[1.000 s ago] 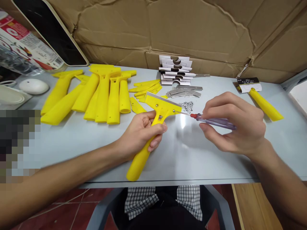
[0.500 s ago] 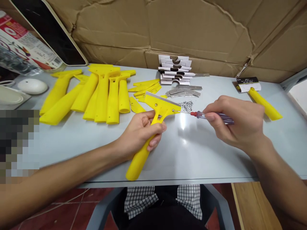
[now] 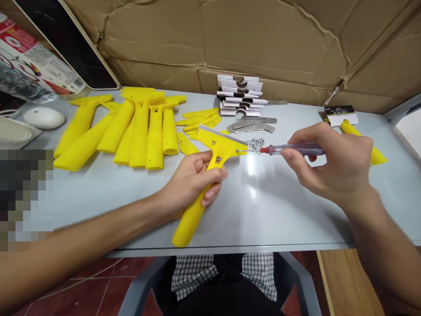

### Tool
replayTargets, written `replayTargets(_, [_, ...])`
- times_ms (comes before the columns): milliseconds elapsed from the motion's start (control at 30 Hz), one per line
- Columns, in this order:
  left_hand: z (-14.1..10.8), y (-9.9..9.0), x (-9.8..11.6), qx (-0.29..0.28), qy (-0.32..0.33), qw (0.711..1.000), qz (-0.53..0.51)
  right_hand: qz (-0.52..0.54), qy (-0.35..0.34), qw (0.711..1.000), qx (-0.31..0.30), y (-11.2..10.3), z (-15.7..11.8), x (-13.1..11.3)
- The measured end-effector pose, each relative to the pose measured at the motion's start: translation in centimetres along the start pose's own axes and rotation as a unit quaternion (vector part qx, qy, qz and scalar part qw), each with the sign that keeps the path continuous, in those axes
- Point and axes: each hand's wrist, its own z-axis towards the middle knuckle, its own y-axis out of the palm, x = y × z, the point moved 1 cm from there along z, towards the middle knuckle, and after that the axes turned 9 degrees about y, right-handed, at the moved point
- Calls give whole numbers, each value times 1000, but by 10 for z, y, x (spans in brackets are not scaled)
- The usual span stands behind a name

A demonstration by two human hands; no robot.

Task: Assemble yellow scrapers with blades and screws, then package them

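Head view: screwdriver (image 3: 297, 149) at yellow scraper (image 3: 224, 144).
My left hand (image 3: 195, 181) clamps fingers around the scraper; right of it, my right hand (image 3: 338, 164) pinches the screwdriver.

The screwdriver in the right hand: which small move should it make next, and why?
Perhaps a slight turn of the screwdriver, with light pressure: its metal shaft appears to reach a screw on the yellow scraper, which the left hand grips.

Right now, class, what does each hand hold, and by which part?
Left hand: yellow scraper, by the upper handle, just below its head. Right hand: screwdriver, by its translucent handle.
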Motion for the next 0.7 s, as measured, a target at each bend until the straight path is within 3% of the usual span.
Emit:
replayTargets(200, [0,-1,-2,-1,4,1000,-3,29,22,997,-66,-2,-4,3])
replayTargets(500, [0,-1,-3,2,4,1000,-2,-20,-47,999,15,2,2,9])
replayTargets(700, [-1,-1,-3,3,1,1000,7,29,-15,999,-38,1,-2,6])
